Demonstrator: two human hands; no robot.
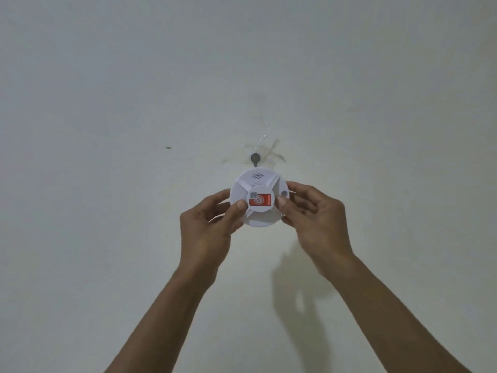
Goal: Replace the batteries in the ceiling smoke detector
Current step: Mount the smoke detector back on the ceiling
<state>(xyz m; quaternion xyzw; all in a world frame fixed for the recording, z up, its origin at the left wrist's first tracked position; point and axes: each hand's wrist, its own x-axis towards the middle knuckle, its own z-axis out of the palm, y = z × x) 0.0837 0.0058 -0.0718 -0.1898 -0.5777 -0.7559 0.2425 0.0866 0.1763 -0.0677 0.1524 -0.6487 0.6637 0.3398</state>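
Detector (259,198) sits up at the ceiling (134,90), a white round disc held between both hands just below a small grey knob (255,158) fixed to the plaster. Whether it touches the ceiling or hangs a little off it, I cannot tell. Its face shows raised ribs, a red label (260,202) at the centre and a small grey button (284,193) toward the right edge.

The left hand (208,227) grips the left rim, fingers curled behind the edge and the thumb pressed on the face beside the label. The right hand (313,219) grips the right rim the same way, thumb on the face near the centre, fingers wrapped round the edge by the button.

It looks like light, hollow, stiff plastic, so weight should be no trouble, though the smooth shell could slip from overhead arms. The rim seems the right place to hold, since it gives purchase for twisting and keeps pressure off the button. The ribs may offer extra grip. Thin plastic catches underneath are likely brittle, so a steady, even turn seems wiser than a hard wrench. Dark streaks (271,152) mark the plaster around the knob.
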